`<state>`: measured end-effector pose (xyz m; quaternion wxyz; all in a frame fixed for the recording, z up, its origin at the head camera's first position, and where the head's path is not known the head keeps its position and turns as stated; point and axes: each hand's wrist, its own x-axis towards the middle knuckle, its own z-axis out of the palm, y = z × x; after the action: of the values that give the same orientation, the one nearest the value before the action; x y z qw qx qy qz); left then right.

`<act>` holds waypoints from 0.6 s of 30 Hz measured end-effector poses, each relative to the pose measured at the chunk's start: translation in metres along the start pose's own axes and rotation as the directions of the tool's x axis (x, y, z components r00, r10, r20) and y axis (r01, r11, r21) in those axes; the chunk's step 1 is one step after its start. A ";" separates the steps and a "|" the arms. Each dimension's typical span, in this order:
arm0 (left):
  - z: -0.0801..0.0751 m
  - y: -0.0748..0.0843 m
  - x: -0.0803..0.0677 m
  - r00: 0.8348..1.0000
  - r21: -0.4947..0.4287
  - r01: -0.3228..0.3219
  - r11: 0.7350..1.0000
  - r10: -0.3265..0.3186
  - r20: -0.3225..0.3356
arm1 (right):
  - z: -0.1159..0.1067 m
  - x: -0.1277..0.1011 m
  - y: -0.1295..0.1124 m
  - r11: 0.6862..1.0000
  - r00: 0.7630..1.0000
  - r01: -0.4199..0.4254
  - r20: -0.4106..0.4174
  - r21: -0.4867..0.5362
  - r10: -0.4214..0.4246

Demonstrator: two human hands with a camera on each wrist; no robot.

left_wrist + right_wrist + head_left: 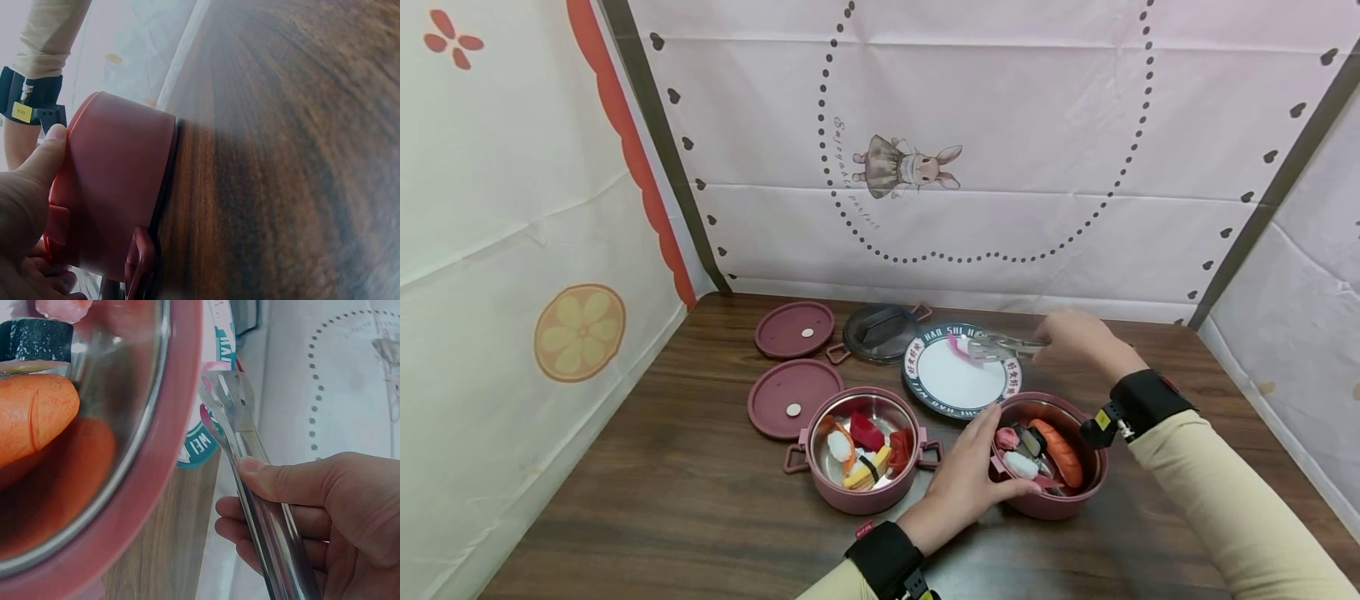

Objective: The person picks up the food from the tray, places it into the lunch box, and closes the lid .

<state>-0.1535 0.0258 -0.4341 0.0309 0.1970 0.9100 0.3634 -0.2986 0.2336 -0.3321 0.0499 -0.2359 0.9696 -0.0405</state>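
Note:
My right hand (1078, 340) holds metal tongs (1003, 347) over the far right of the table. In the right wrist view, the thumb lies along the upper arm of the tongs (265, 519). At their tips, above a round plate (955, 387), is a pink-and-white toy food piece (957, 345), partly hidden. My left hand (955, 483) grips the left side of the right pink pot (1052, 507), thumb against its wall in the left wrist view. Inside that pot lie a toy shrimp sushi (1058, 454), a dark roll (1028, 440) and other toy pieces.
Another pink pot (857, 502) stands to the left with several toy sushi pieces in it. Two pink lids (794, 392) lie behind it, beside a dark transparent lid with handles (883, 332). Printed cloth walls (1030, 150) enclose the wooden table (647, 483).

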 end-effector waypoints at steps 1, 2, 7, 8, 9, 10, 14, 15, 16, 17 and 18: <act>0.000 0.000 0.000 1.000 0.000 0.000 1.000 0.000 0.001 | -0.001 -0.002 0.001 1.000 1.000 0.003 -0.003 0.006 -0.003; 0.000 0.000 0.000 1.000 0.001 -0.001 1.000 0.001 0.002 | -0.001 -0.004 0.001 1.000 1.000 0.004 -0.005 0.016 -0.004; 0.001 0.000 0.000 1.000 0.003 0.001 1.000 -0.001 0.007 | -0.008 -0.018 0.006 0.999 1.000 0.005 -0.025 0.052 -0.004; 0.001 0.000 0.000 1.000 0.003 0.002 1.000 -0.002 0.007 | -0.010 -0.021 0.007 0.998 1.000 0.007 -0.029 0.057 -0.005; 0.001 0.000 0.000 1.000 0.002 0.003 1.000 -0.003 0.007 | -0.012 -0.024 0.008 0.998 0.999 0.011 -0.035 0.061 -0.009; 0.001 0.000 0.001 1.000 -0.001 0.004 1.000 -0.004 0.007 | -0.014 -0.028 0.009 0.998 0.999 0.014 -0.042 0.065 -0.011; 0.001 0.000 0.001 1.000 -0.009 0.008 1.000 -0.008 0.005 | -0.020 -0.045 0.012 0.996 0.997 0.023 -0.069 0.086 -0.017; 0.001 0.000 0.001 1.000 -0.013 0.008 1.000 -0.008 0.004 | -0.022 -0.051 0.012 0.995 0.997 0.021 -0.078 0.097 -0.014; 0.001 -0.001 0.001 1.000 -0.016 0.007 1.000 -0.007 0.003 | -0.023 -0.057 0.012 0.994 0.996 0.016 -0.083 0.105 -0.007; 0.002 -0.001 0.001 1.000 -0.020 0.005 1.000 -0.005 0.002 | -0.024 -0.064 0.013 0.994 0.996 0.010 -0.089 0.109 -0.001; 0.002 -0.001 0.001 1.000 -0.021 0.004 1.000 -0.004 0.000 | -0.026 -0.071 0.013 0.993 0.995 0.005 -0.098 0.118 0.006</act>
<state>-0.1541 0.0266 -0.4357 0.0338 0.1952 0.9065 0.3728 -0.2449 0.2791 -0.3025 0.0161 -0.2301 0.9669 -0.1093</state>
